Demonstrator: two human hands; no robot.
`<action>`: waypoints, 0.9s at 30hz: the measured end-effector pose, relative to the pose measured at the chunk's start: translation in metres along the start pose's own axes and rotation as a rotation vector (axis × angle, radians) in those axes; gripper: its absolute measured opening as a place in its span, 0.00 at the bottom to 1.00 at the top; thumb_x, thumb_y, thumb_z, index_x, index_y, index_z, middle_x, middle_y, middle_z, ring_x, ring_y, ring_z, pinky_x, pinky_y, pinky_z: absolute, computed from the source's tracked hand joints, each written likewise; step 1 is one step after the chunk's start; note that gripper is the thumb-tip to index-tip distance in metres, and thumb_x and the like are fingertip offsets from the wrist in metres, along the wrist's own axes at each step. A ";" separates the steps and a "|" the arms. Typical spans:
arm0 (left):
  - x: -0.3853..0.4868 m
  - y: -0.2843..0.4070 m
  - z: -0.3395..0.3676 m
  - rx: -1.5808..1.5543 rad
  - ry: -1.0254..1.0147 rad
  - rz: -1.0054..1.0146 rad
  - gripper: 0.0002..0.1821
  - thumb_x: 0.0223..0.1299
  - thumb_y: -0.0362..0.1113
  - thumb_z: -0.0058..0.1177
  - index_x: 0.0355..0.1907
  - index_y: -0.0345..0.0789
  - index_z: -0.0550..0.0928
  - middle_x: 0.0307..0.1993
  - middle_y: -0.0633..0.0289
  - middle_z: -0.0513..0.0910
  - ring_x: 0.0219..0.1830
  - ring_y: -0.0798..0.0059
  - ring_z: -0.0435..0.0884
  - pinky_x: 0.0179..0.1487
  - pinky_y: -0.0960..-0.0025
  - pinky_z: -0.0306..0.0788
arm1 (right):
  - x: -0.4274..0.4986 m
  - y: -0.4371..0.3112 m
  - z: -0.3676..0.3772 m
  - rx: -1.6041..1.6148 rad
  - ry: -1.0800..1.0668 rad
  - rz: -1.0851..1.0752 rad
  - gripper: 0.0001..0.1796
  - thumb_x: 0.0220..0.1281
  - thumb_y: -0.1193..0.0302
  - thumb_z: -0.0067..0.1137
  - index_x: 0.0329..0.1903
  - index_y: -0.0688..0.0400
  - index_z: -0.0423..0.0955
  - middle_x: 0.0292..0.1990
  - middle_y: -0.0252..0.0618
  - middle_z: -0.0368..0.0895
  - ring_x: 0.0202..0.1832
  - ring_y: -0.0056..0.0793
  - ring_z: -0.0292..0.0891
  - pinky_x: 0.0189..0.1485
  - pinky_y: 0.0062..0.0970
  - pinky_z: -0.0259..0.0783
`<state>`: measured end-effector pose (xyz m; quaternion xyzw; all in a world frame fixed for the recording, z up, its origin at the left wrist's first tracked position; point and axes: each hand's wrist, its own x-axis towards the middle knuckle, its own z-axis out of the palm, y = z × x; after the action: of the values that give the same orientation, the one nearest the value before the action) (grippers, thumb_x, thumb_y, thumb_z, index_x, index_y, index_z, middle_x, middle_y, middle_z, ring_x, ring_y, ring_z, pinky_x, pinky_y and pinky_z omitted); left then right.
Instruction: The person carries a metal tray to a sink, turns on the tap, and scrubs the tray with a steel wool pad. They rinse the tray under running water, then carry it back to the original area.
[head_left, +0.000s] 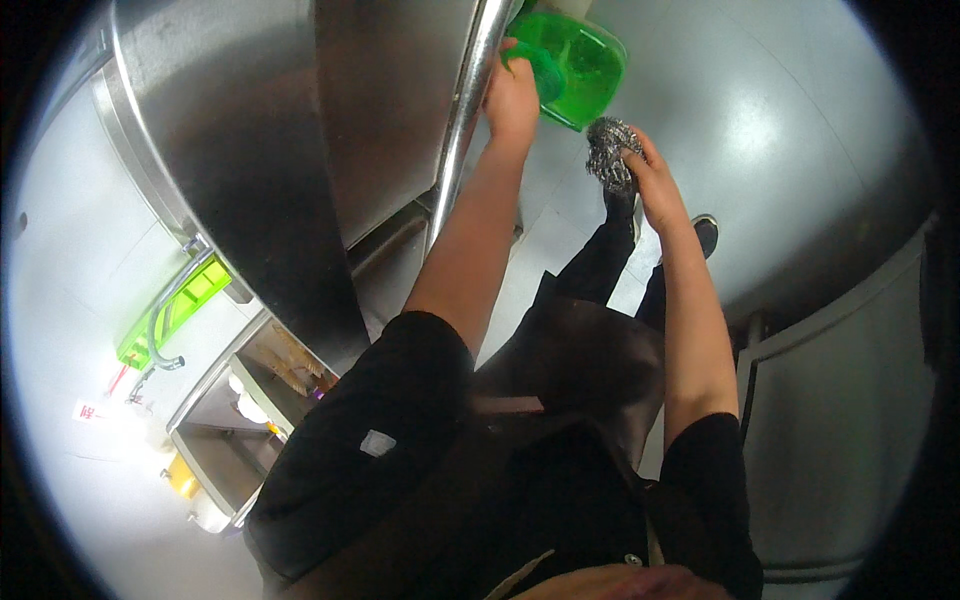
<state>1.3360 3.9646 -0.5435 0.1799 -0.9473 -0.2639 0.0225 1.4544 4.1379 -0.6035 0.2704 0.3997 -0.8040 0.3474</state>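
Observation:
My left hand (513, 101) is closed around a green plastic piece (547, 73) beside a metal rail. Its fingers are partly hidden, and I cannot tell whether the piece is separate from the larger green translucent plastic container (596, 64) just behind it. A steel wool scourer (611, 154) is pinched in my right hand (654, 178), below the container's near corner and apart from it. My feet in dark shoes show on the floor under the scourer.
A round metal rail (469, 97) runs along a stainless steel unit (390, 82) at my left. Farther left are a sink (232, 457), a curved faucet (154, 322) and a lime-green rack (202, 285). A grey panel (832, 420) stands to my right.

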 end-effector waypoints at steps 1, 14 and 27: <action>0.004 -0.012 0.000 0.013 -0.010 -0.051 0.16 0.59 0.38 0.41 0.46 0.36 0.77 0.43 0.54 0.79 0.48 0.59 0.75 0.53 0.62 0.66 | -0.003 -0.004 0.004 0.005 0.000 0.004 0.24 0.65 0.70 0.48 0.64 0.57 0.62 0.50 0.35 0.74 0.50 0.23 0.70 0.55 0.22 0.64; -0.049 0.009 -0.054 0.251 -0.260 0.224 0.12 0.46 0.33 0.60 0.35 0.34 0.79 0.34 0.57 0.79 0.39 0.65 0.78 0.46 0.66 0.71 | -0.024 -0.003 -0.007 0.027 0.041 0.034 0.24 0.64 0.72 0.47 0.63 0.58 0.63 0.51 0.36 0.75 0.51 0.25 0.71 0.57 0.23 0.64; -0.097 0.000 0.005 -0.015 -0.143 0.272 0.11 0.48 0.28 0.47 0.37 0.33 0.76 0.43 0.56 0.78 0.52 0.55 0.70 0.59 0.56 0.60 | -0.053 0.011 -0.041 0.024 -0.041 0.073 0.24 0.59 0.76 0.45 0.60 0.59 0.67 0.49 0.34 0.76 0.50 0.22 0.70 0.55 0.21 0.65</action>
<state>1.4258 4.0014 -0.5426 0.0307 -0.9601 -0.2778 -0.0081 1.5023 4.1853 -0.5925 0.2726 0.3726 -0.8009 0.3813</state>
